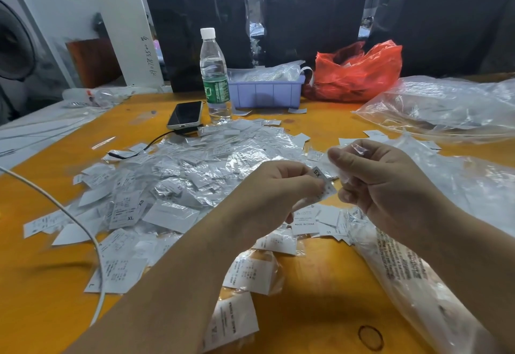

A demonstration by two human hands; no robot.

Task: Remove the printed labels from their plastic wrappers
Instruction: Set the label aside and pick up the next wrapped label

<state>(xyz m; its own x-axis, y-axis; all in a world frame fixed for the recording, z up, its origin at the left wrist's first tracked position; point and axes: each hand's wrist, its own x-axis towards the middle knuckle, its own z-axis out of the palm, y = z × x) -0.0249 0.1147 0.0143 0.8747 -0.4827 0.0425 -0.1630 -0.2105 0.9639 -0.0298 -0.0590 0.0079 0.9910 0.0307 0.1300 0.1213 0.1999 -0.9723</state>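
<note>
The left hand point(281, 186) pinched a printed label point(320, 183); the right hand point(381, 178) gripped its clear wrapper point(334, 164), at 3 o'clock of the pile point(195, 169). Judged: much remained, with many labels still wrapped on the worktop point(41, 256). Whether the label was fully free could not be told; print blurred.

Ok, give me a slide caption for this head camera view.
Left hand pulls an XS label from the plastic wrapper pinched by the right hand.
</note>
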